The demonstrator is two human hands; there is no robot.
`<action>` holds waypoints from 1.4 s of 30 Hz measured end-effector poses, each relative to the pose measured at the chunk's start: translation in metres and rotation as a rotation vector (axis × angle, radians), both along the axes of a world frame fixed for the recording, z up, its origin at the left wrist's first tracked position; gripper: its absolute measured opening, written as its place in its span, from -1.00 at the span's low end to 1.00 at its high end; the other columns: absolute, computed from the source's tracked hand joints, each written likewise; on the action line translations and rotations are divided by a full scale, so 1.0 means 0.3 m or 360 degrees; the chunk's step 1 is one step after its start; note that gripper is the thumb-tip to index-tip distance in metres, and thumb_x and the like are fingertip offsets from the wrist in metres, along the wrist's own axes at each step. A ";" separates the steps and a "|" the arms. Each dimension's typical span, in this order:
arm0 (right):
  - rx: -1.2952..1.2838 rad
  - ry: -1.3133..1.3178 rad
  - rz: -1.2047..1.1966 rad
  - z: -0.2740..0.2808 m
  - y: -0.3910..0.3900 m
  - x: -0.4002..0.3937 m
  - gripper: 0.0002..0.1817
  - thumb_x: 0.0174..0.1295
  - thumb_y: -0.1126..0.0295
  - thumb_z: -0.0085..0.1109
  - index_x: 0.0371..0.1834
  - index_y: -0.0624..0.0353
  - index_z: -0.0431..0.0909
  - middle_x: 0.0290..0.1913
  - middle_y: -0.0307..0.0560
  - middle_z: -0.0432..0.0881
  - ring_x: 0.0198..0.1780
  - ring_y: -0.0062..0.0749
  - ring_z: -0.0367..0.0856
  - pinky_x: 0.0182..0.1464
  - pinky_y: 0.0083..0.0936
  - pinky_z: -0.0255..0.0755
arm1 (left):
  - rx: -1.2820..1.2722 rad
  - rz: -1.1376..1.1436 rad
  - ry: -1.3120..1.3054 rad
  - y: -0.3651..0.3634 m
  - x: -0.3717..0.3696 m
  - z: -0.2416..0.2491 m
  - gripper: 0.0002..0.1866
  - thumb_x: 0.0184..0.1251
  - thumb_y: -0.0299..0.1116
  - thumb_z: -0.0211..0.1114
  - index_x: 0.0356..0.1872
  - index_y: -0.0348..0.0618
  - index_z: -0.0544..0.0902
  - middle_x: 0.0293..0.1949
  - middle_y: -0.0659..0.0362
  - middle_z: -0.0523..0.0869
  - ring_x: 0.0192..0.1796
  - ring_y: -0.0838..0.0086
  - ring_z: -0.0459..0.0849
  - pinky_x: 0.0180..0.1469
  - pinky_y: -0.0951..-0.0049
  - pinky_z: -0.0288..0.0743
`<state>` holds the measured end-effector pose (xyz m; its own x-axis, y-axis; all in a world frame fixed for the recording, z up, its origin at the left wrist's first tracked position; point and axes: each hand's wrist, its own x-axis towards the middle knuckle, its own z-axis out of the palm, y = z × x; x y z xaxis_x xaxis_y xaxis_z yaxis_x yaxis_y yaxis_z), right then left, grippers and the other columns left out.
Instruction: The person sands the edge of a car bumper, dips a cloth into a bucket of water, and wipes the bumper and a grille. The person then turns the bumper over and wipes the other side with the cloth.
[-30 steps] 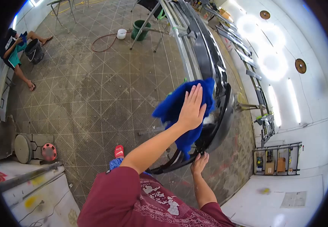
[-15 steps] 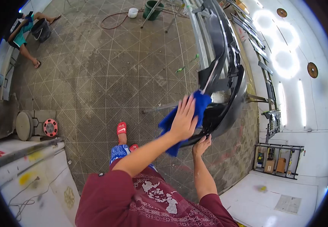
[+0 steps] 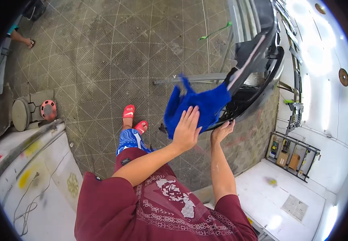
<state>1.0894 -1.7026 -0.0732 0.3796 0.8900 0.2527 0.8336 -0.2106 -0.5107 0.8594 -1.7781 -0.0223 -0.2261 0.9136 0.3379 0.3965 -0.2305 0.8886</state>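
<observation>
A blue cloth point(image 3: 202, 102) hangs in loose folds under my left hand point(image 3: 187, 127), whose fingers lie over it near the end of a black car bumper point(image 3: 258, 94). The cloth covers part of the bumper's edge, and my left thumb points toward the bumper. On the right, my right hand point(image 3: 222, 131) holds the bumper's lower rim, with the thumb side up and some fingers hidden behind the rim. The bumper rests on a metal stand point(image 3: 244, 20), its curved outer face turned to the right.
A metal leg point(image 3: 190, 78) of the stand reaches left over the tiled floor. White panels point(image 3: 41, 180) stand at lower left, beside a round grey stool point(image 3: 20, 115). A shelf rack point(image 3: 292, 157) is at right. Another person's foot point(image 3: 29, 43) shows at upper left.
The view has shifted down and toward the bumper. My left hand and the cloth have moved a little left and down, and the cloth is spread wider. My right hand stays on the rim.
</observation>
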 end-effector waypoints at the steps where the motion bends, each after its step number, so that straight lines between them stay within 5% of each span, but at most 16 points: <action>1: -0.0028 -0.0030 -0.0005 -0.003 0.001 0.003 -0.26 0.69 -0.10 -0.33 0.67 0.27 0.07 0.58 0.42 0.16 0.58 0.24 0.12 0.60 -0.04 0.07 | 0.0003 0.0013 0.0071 -0.044 0.012 -0.073 -0.28 0.42 -0.37 0.31 0.49 -0.56 0.27 0.58 -0.34 0.25 0.63 -0.28 0.19 0.63 -0.24 0.07; 8: -0.0021 -0.0111 -0.0015 -0.036 0.011 0.035 -0.28 0.71 -0.04 -0.31 0.67 0.32 0.05 0.59 0.38 0.11 0.58 0.22 0.11 0.60 -0.04 0.05 | -0.0362 0.0023 -0.0003 -0.256 0.113 -0.368 -0.35 0.36 -0.32 0.32 0.38 -0.53 0.41 0.55 -0.37 0.28 0.63 -0.27 0.19 0.63 -0.34 -0.01; 14: 0.0143 -0.0136 0.0122 -0.076 -0.003 0.077 -0.28 0.69 -0.03 -0.26 0.62 0.39 0.16 0.57 0.43 0.23 0.56 0.27 0.14 0.57 0.03 0.06 | 0.0008 0.0207 -0.0076 -0.023 0.043 -0.083 -0.31 0.25 -0.37 0.30 0.45 -0.31 0.46 0.59 -0.20 0.32 0.62 -0.17 0.26 0.63 -0.26 0.01; 17: 0.0173 -0.0036 0.0022 -0.114 0.007 0.088 -0.29 0.69 -0.03 -0.23 0.61 0.39 0.19 0.56 0.44 0.24 0.54 0.28 0.16 0.56 0.04 0.05 | -0.0110 0.0454 -0.0197 -0.074 0.105 -0.104 -0.35 0.32 -0.42 0.21 0.48 -0.26 0.44 0.60 -0.16 0.32 0.63 -0.12 0.25 0.65 -0.20 0.02; 21: 0.0263 -0.0123 -0.0053 -0.172 0.028 0.121 -0.32 0.68 -0.02 -0.22 0.60 0.30 0.25 0.49 0.41 0.33 0.51 0.27 0.21 0.48 0.07 0.20 | -0.0605 0.1024 -0.0553 -0.178 0.293 -0.354 -0.42 0.51 -0.46 0.04 0.54 -0.20 0.39 0.64 -0.15 0.25 0.65 -0.15 0.20 0.65 -0.15 0.01; 24: 0.0213 -0.0098 -0.0085 -0.146 0.011 0.084 -0.31 0.66 -0.08 -0.23 0.63 0.17 0.22 0.47 0.44 0.32 0.49 0.28 0.24 0.43 0.10 0.29 | -0.0568 0.1370 -0.0904 -0.142 0.374 -0.604 -0.44 0.59 -0.50 -0.09 0.57 -0.23 0.35 0.65 -0.28 0.15 0.67 -0.23 0.11 0.67 -0.09 -0.05; 30: 0.0214 -0.0190 -0.0103 -0.151 0.009 0.105 -0.31 0.63 -0.13 -0.23 0.63 0.07 0.23 0.46 0.49 0.31 0.48 0.37 0.27 0.44 0.15 0.29 | -0.0625 0.1517 -0.1065 -0.038 0.344 -0.884 -0.45 0.68 -0.41 -0.09 0.62 -0.21 0.28 0.64 -0.40 0.05 0.64 -0.25 0.14 0.66 0.02 0.01; 34: 0.0155 -0.0136 -0.0140 -0.145 0.017 0.066 -0.30 0.61 -0.15 -0.26 0.64 0.01 0.23 0.51 0.49 0.25 0.46 0.44 0.29 0.44 0.18 0.29 | -0.0695 0.1629 -0.1768 -0.011 0.305 -1.008 -0.50 0.73 -0.25 -0.03 0.54 -0.25 0.38 0.55 -0.33 0.28 0.61 -0.08 0.26 0.62 0.16 0.12; 36: 0.0105 -0.0065 -0.0203 -0.133 -0.007 0.048 -0.29 0.60 -0.19 -0.30 0.66 -0.05 0.21 0.54 0.47 0.20 0.47 0.44 0.26 0.47 0.19 0.23 | -0.0170 0.1051 -0.3029 -0.067 0.271 -1.014 -0.50 0.70 -0.12 0.05 0.45 -0.22 0.44 0.38 -0.04 0.49 0.39 0.18 0.50 0.46 0.22 0.35; 40: 0.0088 -0.0102 -0.0183 -0.144 0.022 0.091 -0.29 0.60 -0.20 -0.31 0.67 -0.06 0.19 0.54 0.46 0.21 0.47 0.43 0.28 0.46 0.19 0.23 | -0.0157 0.1702 -0.2859 -0.106 0.320 -0.770 -0.41 0.59 -0.08 0.27 0.42 -0.23 0.40 0.23 0.13 0.61 0.24 0.39 0.59 0.33 0.32 0.46; 42: 0.0088 -0.0157 -0.0176 -0.150 0.022 0.105 -0.29 0.60 -0.20 -0.31 0.68 -0.11 0.19 0.52 0.46 0.23 0.44 0.46 0.31 0.43 0.19 0.27 | 0.0027 0.1565 -0.2864 -0.153 0.346 -0.777 -0.41 0.58 -0.12 0.28 0.44 -0.23 0.37 0.23 0.14 0.62 0.23 0.40 0.60 0.32 0.32 0.46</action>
<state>1.1209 -1.6961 -0.1183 0.4453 0.8277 0.3413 0.8537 -0.2776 -0.4407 0.9633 -1.8240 -0.2553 -0.5548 0.3025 -0.7750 -0.7692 -0.5414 0.3393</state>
